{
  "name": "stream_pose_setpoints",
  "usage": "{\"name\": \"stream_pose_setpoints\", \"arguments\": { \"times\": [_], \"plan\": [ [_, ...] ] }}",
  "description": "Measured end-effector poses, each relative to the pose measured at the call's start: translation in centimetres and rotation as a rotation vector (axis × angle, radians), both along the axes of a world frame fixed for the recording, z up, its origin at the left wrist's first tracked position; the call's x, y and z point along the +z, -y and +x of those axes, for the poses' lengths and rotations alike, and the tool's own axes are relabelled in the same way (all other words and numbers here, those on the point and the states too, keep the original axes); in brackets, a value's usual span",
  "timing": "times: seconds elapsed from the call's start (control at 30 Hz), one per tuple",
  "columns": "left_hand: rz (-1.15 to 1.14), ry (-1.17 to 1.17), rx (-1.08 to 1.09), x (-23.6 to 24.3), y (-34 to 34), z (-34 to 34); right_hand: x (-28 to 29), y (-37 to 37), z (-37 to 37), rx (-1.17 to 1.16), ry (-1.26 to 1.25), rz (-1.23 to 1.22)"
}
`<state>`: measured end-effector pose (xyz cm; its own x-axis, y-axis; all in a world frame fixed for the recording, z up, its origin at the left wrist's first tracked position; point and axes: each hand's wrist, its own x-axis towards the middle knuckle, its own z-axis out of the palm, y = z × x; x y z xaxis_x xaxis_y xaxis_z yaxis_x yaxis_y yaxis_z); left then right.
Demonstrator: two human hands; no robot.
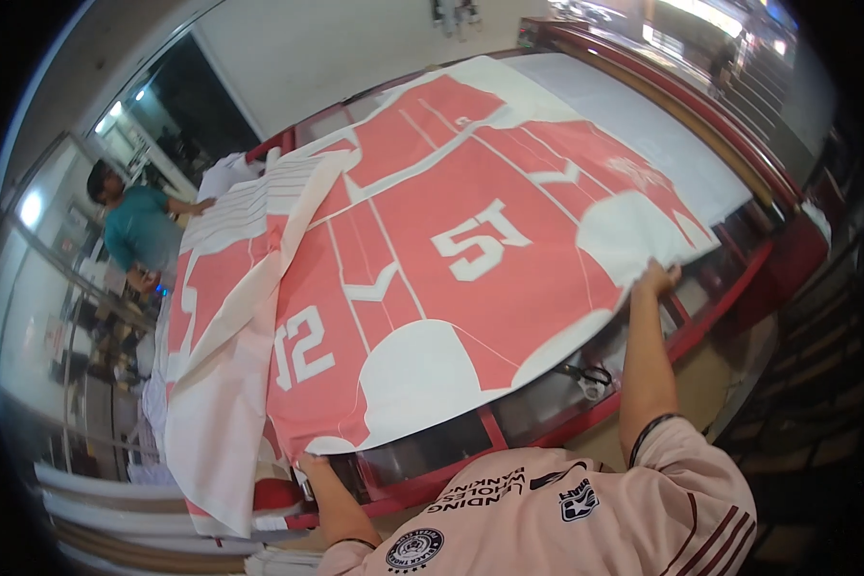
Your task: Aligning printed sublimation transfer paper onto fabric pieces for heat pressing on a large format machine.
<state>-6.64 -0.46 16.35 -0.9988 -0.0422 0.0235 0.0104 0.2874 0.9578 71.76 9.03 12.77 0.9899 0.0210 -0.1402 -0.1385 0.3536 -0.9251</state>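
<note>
A large red and white printed sheet (422, 259) lies across the red-framed table (748, 269). My left hand (309, 463) holds its near edge at the lower middle, its fingers closed on it. My right hand (658, 276) grips the same sheet at its right edge. On the left, part of the fabric is folded over, its pale back showing (211, 413), and hangs past the near edge. Black-handled scissors (585, 376) rest just beyond the near edge of the sheet, between my hands.
A person in a teal shirt (139, 221) stands at the table's left end, one hand on the material. White sheeting (619, 101) lies under the print at the back right. Rolls of pale material (110, 504) sit low at the left. A glass door (208, 96) stands behind.
</note>
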Motion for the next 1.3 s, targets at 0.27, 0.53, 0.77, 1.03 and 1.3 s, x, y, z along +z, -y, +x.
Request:
{"name": "stream_pose_setpoints", "arguments": {
  "times": [0.27, 0.53, 0.77, 1.03, 1.3],
  "plan": [
    [-0.275, 0.075, 0.447, -1.8, 7.6, -14.2, -6.9, 5.7, 7.4, -0.026, -0.109, -0.492],
    [0.335, 0.184, -0.074, 1.4, 18.7, -31.1, -1.2, 11.0, -8.2, 0.262, 0.864, -0.972],
    [-0.802, -0.066, 0.399, -2.4, 17.3, -36.3, 1.4, 11.8, -17.2, 0.575, 1.149, -0.964],
    [0.022, -0.271, -0.296, 8.1, 14.3, -30.8, 5.5, 13.0, -22.0, 0.581, 1.109, -0.926],
    [0.024, -1.226, -0.461, 18.6, 8.6, -11.7, 11.7, 8.8, -35.5, 1.228, 1.078, -0.434]
  ]
}}
